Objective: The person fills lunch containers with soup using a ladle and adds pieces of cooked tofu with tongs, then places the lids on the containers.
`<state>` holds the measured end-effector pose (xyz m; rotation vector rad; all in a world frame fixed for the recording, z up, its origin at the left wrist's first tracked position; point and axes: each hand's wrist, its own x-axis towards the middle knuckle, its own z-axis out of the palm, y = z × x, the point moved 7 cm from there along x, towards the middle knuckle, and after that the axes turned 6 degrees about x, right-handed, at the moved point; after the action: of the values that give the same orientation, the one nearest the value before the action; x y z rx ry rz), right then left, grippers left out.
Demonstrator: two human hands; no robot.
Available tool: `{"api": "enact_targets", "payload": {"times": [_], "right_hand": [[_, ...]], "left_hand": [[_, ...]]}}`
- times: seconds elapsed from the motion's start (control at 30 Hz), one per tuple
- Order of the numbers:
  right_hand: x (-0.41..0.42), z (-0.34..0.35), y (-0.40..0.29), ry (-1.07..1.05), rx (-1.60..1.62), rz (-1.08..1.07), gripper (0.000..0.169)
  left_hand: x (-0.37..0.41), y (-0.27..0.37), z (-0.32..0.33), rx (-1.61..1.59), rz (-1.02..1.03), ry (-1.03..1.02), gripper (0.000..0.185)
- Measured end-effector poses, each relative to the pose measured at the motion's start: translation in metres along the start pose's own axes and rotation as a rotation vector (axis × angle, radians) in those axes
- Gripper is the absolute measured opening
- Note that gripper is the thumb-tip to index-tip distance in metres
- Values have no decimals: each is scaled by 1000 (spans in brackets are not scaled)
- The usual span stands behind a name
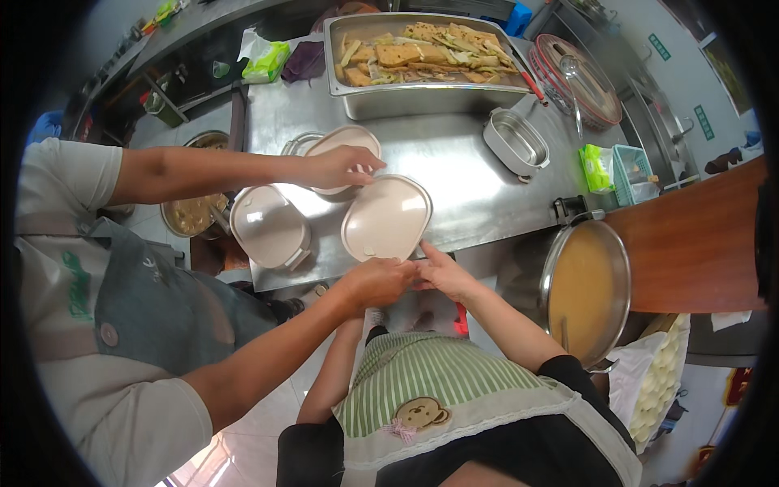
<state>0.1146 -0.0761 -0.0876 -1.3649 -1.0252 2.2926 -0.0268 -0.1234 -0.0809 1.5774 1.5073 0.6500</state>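
A pale plastic lid [387,218] with rounded corners is tilted up at the near edge of the steel table, over or on a container I cannot make out. At its lower right corner is my right hand [447,275], its fingers partly spread and close to a co-worker's hand [383,281] that holds the lid's lower edge. My left hand is hidden behind the co-worker's forearm; only my left forearm shows. The co-worker's other hand [341,165] rests over a second pale lid [352,141]. Left of these sits a closed lunch box [269,226] with a side clip.
A deep steel tray [426,100] of tofu and vegetables stands at the back. An empty steel-lined lunch box [517,143] is on the right. A large pot [587,292] of yellowish liquid stands near my right arm. The co-worker [152,298] is close on my left.
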Motion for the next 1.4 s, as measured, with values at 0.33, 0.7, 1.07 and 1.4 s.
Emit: {"api": "enact_targets", "payload": {"times": [0.33, 0.7, 1.07, 1.4], "right_hand": [[17, 19, -5, -99, 62, -69, 78], [11, -98, -85, 411, -728, -641, 54], [34, -264, -183, 798, -1407, -294, 13], [-25, -147, -160, 223, -1017, -504, 28]], "left_hand": [[-48, -68, 77, -717, -229, -136, 43], [21, 38, 83, -637, -85, -563, 44], [124, 165, 60, -525, -98, -487, 54], [216, 94, 73, -1079, -413, 126, 64]]}}
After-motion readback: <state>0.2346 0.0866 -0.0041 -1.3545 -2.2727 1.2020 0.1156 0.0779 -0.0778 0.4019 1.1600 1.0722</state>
